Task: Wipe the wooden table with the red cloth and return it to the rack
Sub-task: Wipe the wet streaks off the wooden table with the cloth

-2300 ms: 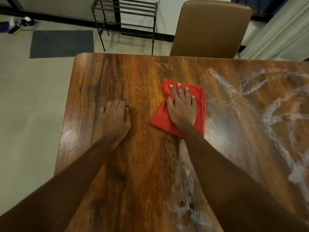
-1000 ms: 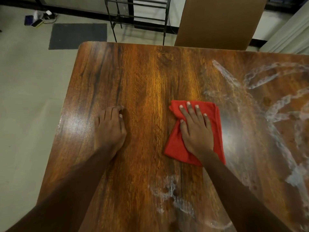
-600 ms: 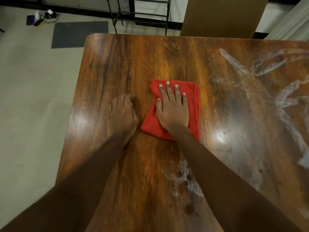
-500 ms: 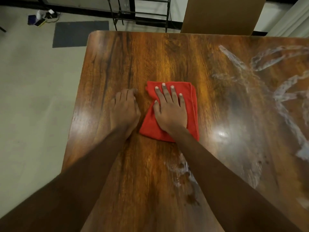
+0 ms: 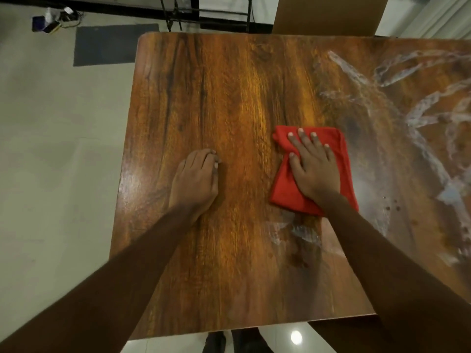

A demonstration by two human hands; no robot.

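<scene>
A folded red cloth [image 5: 342,159] lies flat on the wooden table [image 5: 229,103], right of its middle. My right hand [image 5: 312,169] presses down on the cloth with fingers spread. My left hand [image 5: 196,178] rests on the bare wood to the left, fingers curled under, holding nothing. White smeared streaks [image 5: 420,118] cover the table's right part, and a small wet patch [image 5: 298,231] sits just below the cloth. A black metal rack [image 5: 209,11] stands on the floor beyond the far edge.
A brown chair back [image 5: 328,14] stands at the table's far side, right of the rack. A dark mat [image 5: 112,43] lies on the pale floor at the upper left, with small items and cables [image 5: 51,20] near the wall. My feet show below the near edge.
My right hand has slid the cloth to the right, away from my left hand, after having swept it left beside that hand. The left hand has stayed planted on the wood.
</scene>
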